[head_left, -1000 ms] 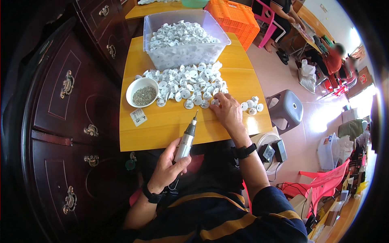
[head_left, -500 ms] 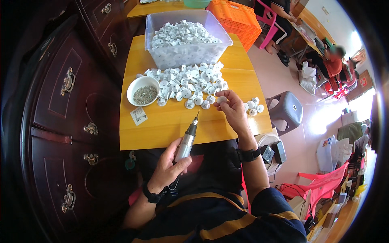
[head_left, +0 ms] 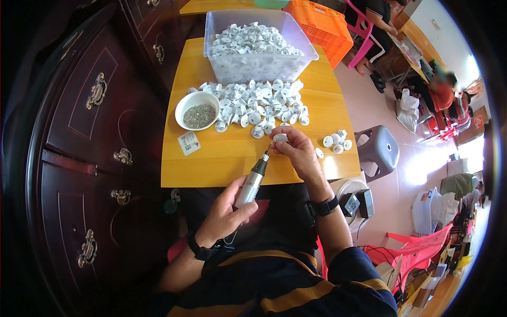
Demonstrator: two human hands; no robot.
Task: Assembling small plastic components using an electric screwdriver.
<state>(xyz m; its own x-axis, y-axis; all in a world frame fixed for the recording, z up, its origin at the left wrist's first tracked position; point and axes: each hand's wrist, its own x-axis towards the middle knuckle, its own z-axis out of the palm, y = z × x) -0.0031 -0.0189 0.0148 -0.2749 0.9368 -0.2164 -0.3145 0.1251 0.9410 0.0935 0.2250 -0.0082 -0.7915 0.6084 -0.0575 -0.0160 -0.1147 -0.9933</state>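
My left hand [head_left: 225, 212] is wrapped round a silver and black electric screwdriver [head_left: 252, 183], its bit pointing up and away from me. Between the fingertips of my right hand [head_left: 299, 151] is a small white round plastic part [head_left: 280, 138]. The bit's tip is right beside that part; I cannot tell whether it touches. Beyond my hands lies a heap of similar white parts [head_left: 259, 103]. A white bowl [head_left: 180, 113] of small metal screws [head_left: 199, 116] stands left of the heap. A smaller group of white parts [head_left: 338, 141] lies right of my right hand.
A clear plastic bin [head_left: 253, 68] filled with white parts stands at the back of the yellow table [head_left: 211, 169]. A white label card [head_left: 189, 143] lies near the bowl. Dark wooden drawers [head_left: 68, 132] flank the left; a grey stool [head_left: 381, 150] stands right. People sit further off.
The screwdriver and the white part in my right hand have come together. One white part now lies apart, just left of the small group. The view has shifted slightly.
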